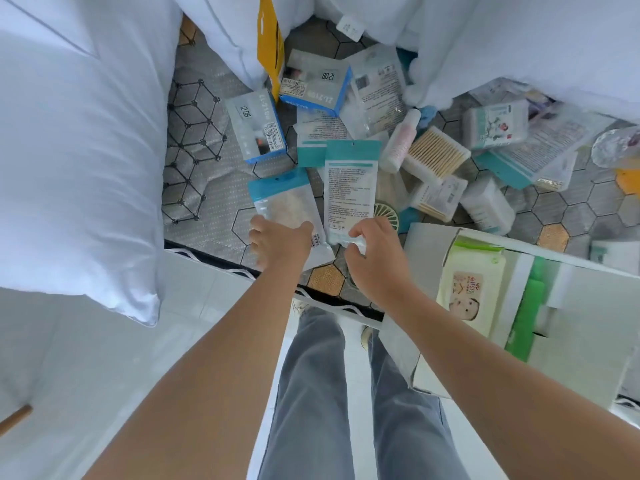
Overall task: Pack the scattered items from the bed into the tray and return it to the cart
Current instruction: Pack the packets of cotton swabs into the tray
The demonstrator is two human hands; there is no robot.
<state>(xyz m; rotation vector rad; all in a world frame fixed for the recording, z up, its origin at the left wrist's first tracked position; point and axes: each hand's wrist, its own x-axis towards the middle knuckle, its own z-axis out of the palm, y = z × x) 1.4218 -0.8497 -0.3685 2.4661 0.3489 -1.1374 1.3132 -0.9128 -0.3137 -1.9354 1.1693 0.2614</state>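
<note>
Scattered items lie on the patterned bed cover. My left hand rests on the lower end of a blue-topped clear pouch. My right hand pinches the bottom edge of a teal-topped pouch with printed text. To the right sits the white tray, with a wet-wipes pack and a green item inside. Two clock boxes, cotton swab boxes, and a small pink bottle lie farther back.
A white pillow fills the left side; white bedding bunches at the back right. A yellow packet leans at the back. More packets and boxes lie at the right. My legs stand at the bed's edge on a white floor.
</note>
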